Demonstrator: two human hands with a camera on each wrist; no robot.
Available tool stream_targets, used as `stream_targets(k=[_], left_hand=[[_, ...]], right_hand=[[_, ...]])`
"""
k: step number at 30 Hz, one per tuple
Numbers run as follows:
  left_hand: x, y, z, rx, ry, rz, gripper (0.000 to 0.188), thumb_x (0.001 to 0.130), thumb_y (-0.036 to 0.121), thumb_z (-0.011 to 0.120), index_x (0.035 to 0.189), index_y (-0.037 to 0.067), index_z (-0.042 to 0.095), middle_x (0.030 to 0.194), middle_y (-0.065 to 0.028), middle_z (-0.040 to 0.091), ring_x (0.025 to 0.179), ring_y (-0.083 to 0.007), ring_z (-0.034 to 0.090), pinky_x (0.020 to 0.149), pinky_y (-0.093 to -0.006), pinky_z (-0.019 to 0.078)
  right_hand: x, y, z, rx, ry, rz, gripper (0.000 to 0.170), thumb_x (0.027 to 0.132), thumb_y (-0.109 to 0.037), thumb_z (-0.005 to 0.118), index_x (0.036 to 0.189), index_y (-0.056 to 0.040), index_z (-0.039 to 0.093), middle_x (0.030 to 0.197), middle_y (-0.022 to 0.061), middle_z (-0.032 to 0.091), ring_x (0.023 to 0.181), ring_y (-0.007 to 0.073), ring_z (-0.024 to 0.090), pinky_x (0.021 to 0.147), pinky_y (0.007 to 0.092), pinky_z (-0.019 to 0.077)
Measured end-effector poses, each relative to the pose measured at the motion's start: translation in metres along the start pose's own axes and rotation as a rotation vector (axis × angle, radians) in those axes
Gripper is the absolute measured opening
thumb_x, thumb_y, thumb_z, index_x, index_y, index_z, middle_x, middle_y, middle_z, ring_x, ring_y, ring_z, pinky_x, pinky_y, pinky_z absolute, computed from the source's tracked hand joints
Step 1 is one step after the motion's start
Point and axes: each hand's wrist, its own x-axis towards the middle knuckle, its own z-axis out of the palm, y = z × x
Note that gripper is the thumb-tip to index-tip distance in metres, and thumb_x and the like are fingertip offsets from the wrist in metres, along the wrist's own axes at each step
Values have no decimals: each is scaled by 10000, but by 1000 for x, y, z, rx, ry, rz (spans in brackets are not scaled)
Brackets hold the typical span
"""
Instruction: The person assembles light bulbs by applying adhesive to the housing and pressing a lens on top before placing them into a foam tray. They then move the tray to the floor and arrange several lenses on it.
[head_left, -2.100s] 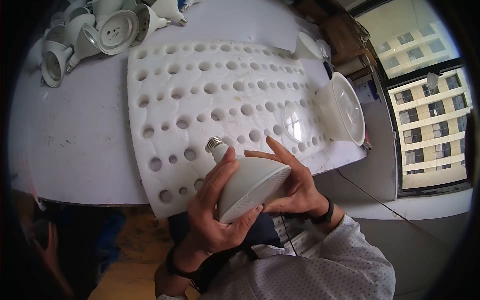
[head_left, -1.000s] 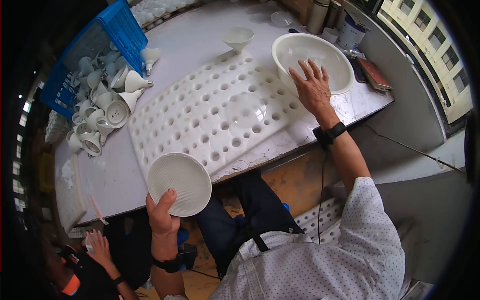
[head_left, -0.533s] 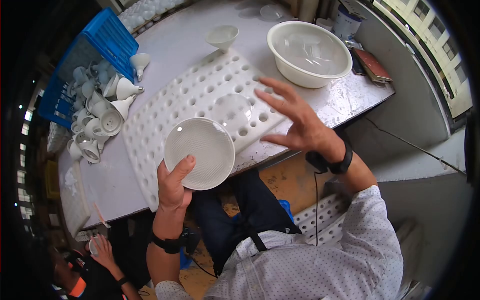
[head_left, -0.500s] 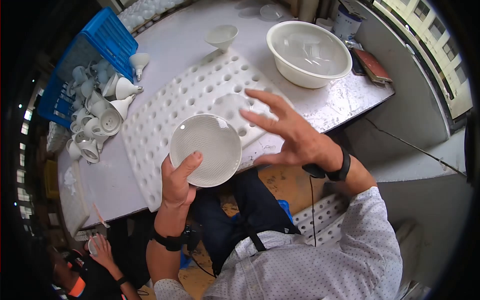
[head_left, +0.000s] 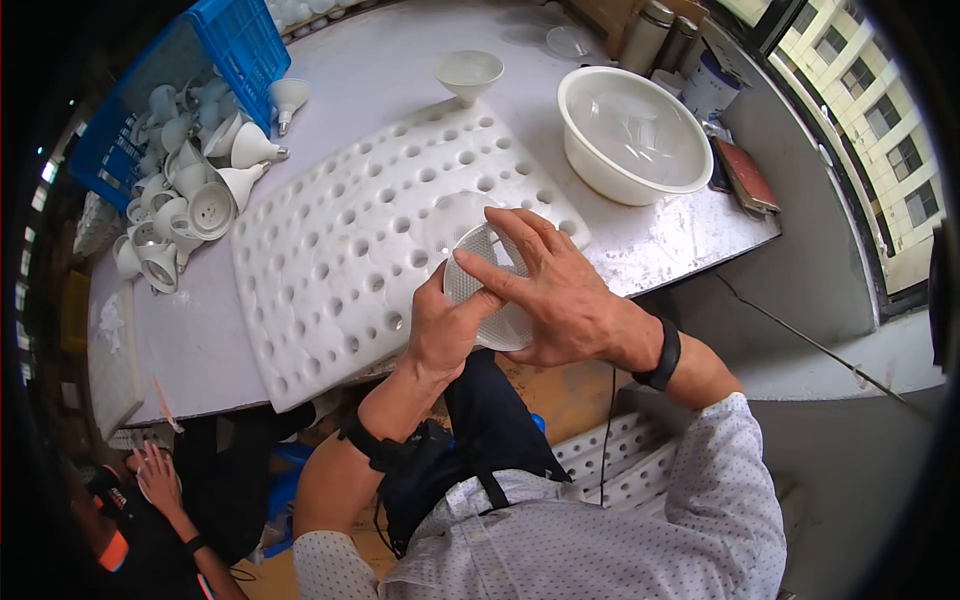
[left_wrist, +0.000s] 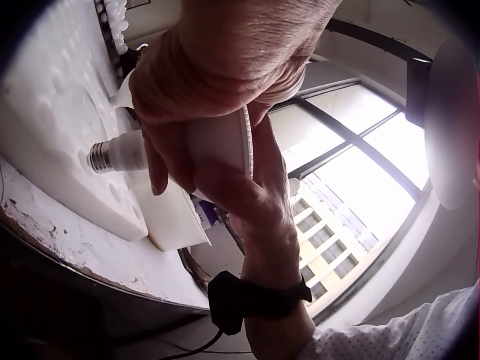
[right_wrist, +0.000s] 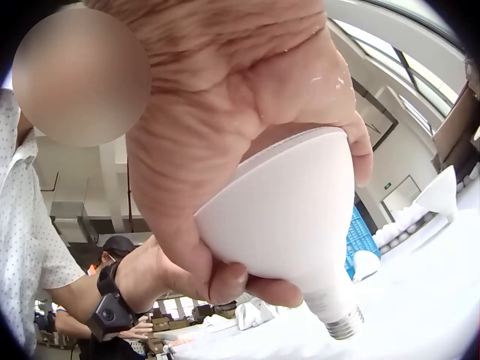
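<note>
Together, a person's left hand and right hand grip a white light bulb near the edge of a foam board full of holes, its screw base pointing toward the board.

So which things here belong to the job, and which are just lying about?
Likely part of the job:
- held lamp
- holed foam board
- piled lamps
- blue crate
- white basin

Probably just lying about:
- red-covered item
- metal flask
- white-and-blue tub
</note>
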Motion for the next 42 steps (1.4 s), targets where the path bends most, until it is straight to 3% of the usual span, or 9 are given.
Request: stream_targets(k=[3,8,14,16,19,23,28,39,42], left_hand=[[2,-3,-2,34,1,28,384,802,-9,578,1178,-23,502,1060,-80,583,950,-160,572,825,-291,480],[4,4,-10,174,8,196,407,774,80,656,1148,-17,528,1035,-97,601,929,-169,577,803,-297,479],[17,35,-49,147,161,292,401,759,103,672,1106,-42,533,994,-107,615,891,-179,597,783,-296,490],[24,58,-67,149,182,233,377,817,54,579,1177,-12,488,1086,-105,571,969,-207,587,824,-315,499],[33,95,-99,101,262,146,379,833,141,581,1175,5,494,1080,-110,575,930,-238,620,709,-369,554],[38,129,-145,109,365,61,391,843,224,572,1175,29,505,1084,-122,575,960,-246,611,720,-387,561],[59,122,-196,40,399,-31,385,855,261,550,1174,51,506,1115,-116,561,989,-239,593,724,-401,555],[69,99,-219,-17,402,-83,401,856,249,548,1201,52,495,1131,-92,543,1029,-245,547,773,-444,512],[74,96,-222,21,410,-43,394,847,232,568,1194,57,506,1131,-93,550,1010,-246,562,728,-425,531]], right_hand=[[4,1,0,-36,-13,-4,959,490,-293,815,1349,-230,392,1391,253,232,1267,436,280,946,516,362],[18,-4,1,-44,36,-64,962,485,-300,819,1347,-237,398,1398,251,235,1268,440,281,959,521,351],[82,-6,9,-34,56,-202,964,458,-246,788,1342,-262,404,1361,227,299,1236,422,319,951,512,362],[118,-8,17,-10,90,-267,963,458,-220,767,1347,-248,398,1335,233,330,1195,431,364,946,503,379],[172,-11,34,14,94,-334,951,466,-239,774,1343,-224,407,1305,246,369,1154,440,412,945,489,403],[234,-23,63,48,133,-424,865,518,-284,772,1315,-185,451,1262,264,428,1152,440,433,941,484,419],[269,-22,96,28,21,-347,815,556,-359,774,1291,-160,483,1259,261,454,1171,431,437,960,476,422],[268,-14,126,14,-72,-259,784,591,-422,762,1276,-150,495,1317,243,397,1221,398,390,954,475,409],[268,-13,123,2,-92,-242,885,554,-466,757,1325,-166,443,1354,268,345,1270,428,316,1029,489,318]])
